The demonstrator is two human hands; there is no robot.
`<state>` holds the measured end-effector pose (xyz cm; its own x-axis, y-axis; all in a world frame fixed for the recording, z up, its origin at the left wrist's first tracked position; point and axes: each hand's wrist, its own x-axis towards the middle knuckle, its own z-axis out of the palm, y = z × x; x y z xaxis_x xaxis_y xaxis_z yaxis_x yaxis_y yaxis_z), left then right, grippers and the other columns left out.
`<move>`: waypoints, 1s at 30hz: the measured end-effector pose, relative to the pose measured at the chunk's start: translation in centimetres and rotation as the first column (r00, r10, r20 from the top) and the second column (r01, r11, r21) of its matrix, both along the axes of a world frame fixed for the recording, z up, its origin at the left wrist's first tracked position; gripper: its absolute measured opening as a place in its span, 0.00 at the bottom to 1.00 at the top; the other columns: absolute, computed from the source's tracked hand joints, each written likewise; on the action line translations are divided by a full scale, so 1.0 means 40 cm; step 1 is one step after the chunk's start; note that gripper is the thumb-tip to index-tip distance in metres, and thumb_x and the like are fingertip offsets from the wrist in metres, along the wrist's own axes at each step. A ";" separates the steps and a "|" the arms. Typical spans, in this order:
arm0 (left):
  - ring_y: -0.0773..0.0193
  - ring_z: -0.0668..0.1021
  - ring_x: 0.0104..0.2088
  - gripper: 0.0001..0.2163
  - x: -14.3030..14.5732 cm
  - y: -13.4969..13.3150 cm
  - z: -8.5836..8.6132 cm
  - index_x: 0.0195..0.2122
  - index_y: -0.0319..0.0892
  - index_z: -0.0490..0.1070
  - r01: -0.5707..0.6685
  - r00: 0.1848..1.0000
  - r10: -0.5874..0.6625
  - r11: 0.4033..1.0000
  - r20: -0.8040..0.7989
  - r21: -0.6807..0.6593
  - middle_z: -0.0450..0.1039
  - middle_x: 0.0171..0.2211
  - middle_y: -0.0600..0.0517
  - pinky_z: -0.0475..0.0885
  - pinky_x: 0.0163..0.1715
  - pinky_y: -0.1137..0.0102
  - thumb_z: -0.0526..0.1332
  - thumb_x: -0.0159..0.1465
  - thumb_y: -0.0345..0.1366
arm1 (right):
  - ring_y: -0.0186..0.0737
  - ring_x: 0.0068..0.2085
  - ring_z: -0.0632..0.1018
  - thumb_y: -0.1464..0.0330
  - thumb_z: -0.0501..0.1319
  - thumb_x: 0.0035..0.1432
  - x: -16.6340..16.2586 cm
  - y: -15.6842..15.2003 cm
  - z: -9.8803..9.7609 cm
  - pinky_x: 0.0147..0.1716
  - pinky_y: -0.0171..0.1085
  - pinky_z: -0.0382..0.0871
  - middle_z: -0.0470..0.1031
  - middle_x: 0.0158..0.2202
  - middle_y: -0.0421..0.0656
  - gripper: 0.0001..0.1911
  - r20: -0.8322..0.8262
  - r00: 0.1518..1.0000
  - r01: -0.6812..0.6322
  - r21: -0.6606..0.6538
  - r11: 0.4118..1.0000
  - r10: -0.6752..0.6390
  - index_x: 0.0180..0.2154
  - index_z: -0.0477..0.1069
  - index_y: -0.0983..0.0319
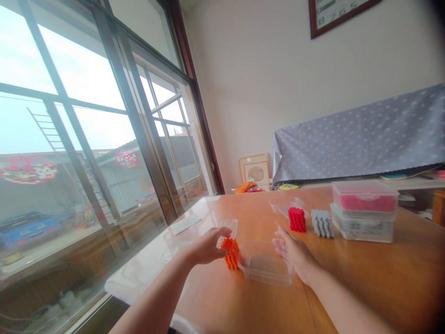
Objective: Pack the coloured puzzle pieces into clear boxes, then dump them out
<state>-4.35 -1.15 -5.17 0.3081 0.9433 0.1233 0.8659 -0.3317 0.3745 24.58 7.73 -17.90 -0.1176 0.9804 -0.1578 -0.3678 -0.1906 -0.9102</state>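
Orange stack (232,258) of wavy-edged pieces: upright on the counter (222,306), just beside the left end of a clear tub (266,277). Clock face centred on the tub, 12 toward the far wall.

Left hand (209,245), 9 to 10 o'clock: thumb and fingers set apart in a curve at the upper left of the orange stack. Cannot tell whether they press on it.

Right hand (289,250), 2 to 3 o'clock: fingers extended and loosely spread at the tub's right rim, nothing pinched; contact with the rim cannot be told.

Tub: open top, see-through walls, no contents made out.

Near field: clear plastic piece (232,224) at 10 to 11, partly behind the left hand. Red stack (296,220) at 1, upright, a clear lid-like piece (281,207) lying behind it. Grey stack (322,224) at 2, near the red one. Further out on the same bearing, two clear boxes, one upon the other: upper box (365,199) with red contents, lower box (363,227) with grey.

Outer field: window (100,106) from 9 to 11; picture frames (256,169) leaning at 12; dotted cloth (361,137) and, higher, a wall clock (342,14) at 1, its top cut off.
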 end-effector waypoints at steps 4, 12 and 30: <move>0.54 0.73 0.56 0.29 0.001 -0.001 0.008 0.59 0.44 0.67 -0.002 1.000 0.002 1.000 0.028 0.000 0.73 0.54 0.46 0.67 0.58 0.59 0.64 0.54 0.30 | 0.48 0.53 0.79 0.45 0.63 0.56 -0.001 0.002 -0.003 0.51 0.42 0.74 0.80 0.48 0.53 0.28 -0.001 1.000 0.001 0.001 1.000 -0.001 0.45 0.75 0.60; 0.54 0.74 0.52 0.21 0.130 0.011 0.020 0.51 0.46 0.71 0.040 0.998 -0.045 0.992 0.033 0.123 0.74 0.50 0.48 0.68 0.54 0.61 0.68 0.56 0.37 | 0.49 0.50 0.80 0.41 0.60 0.55 -0.005 0.008 0.004 0.46 0.42 0.75 0.80 0.47 0.53 0.31 0.027 0.999 0.021 -0.002 1.000 -0.020 0.45 0.75 0.61; 0.58 0.79 0.40 0.14 0.322 0.093 -0.124 0.42 0.44 0.78 0.113 0.991 -0.118 0.990 -0.057 -0.088 0.78 0.42 0.49 0.73 0.41 0.67 0.60 0.56 0.31 | 0.49 0.51 0.79 0.40 0.56 0.57 0.002 0.004 0.021 0.39 0.39 0.76 0.80 0.46 0.52 0.33 0.005 0.999 0.032 0.010 0.999 -0.032 0.46 0.74 0.61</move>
<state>8.55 2.56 -10.13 0.4200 0.9072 0.0220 0.8462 -0.4003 0.3518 24.65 7.90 -17.06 -0.0851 0.9852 -0.1490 -0.3686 -0.1701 -0.9139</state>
